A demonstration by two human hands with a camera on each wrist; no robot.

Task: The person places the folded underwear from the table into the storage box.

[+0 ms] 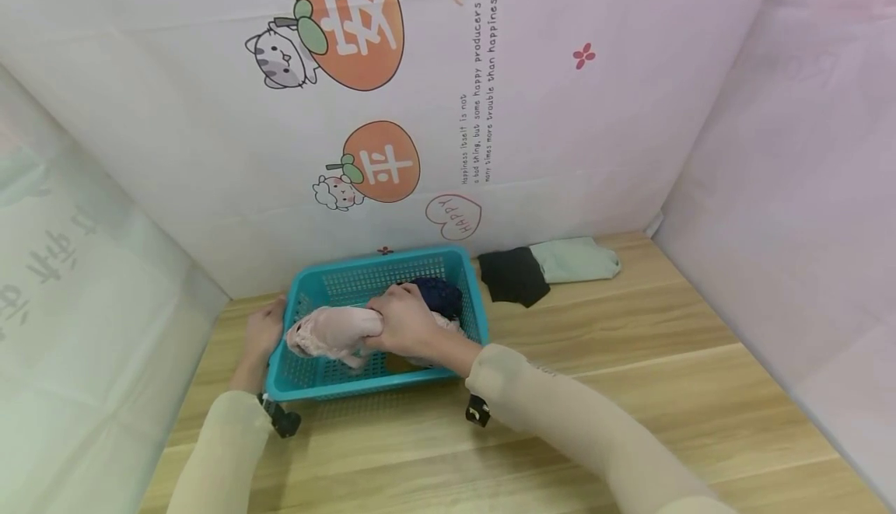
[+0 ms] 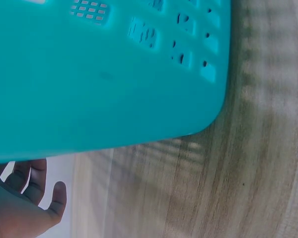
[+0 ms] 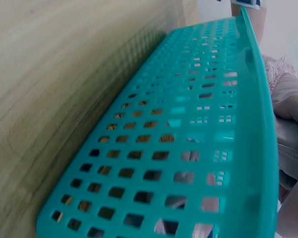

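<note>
Over the turquoise plastic basket [image 1: 329,394], my right hand [image 1: 407,326] grips a bunched pale pink garment with lace trim [image 1: 336,329]; its exact kind is unclear. The lace also shows above the rim in the right wrist view. My left hand [image 1: 263,331] is at the basket's left side, near the rim. Its fingers are loosely bent and the thumb stands apart from the basket in the left wrist view. Inside the basket lie a navy lacy garment [image 1: 439,296], another pale pink piece and a mustard-coloured cloth [image 1: 402,364], partly hidden by my right hand and forearm.
To the right of the basket, a black folded cloth [image 1: 514,275] lies beside a pale mint folded cloth [image 1: 575,260] on the wooden table [image 1: 630,358]. A printed white sheet [image 1: 560,125] hangs right behind the basket, with more sheeting at both sides.
</note>
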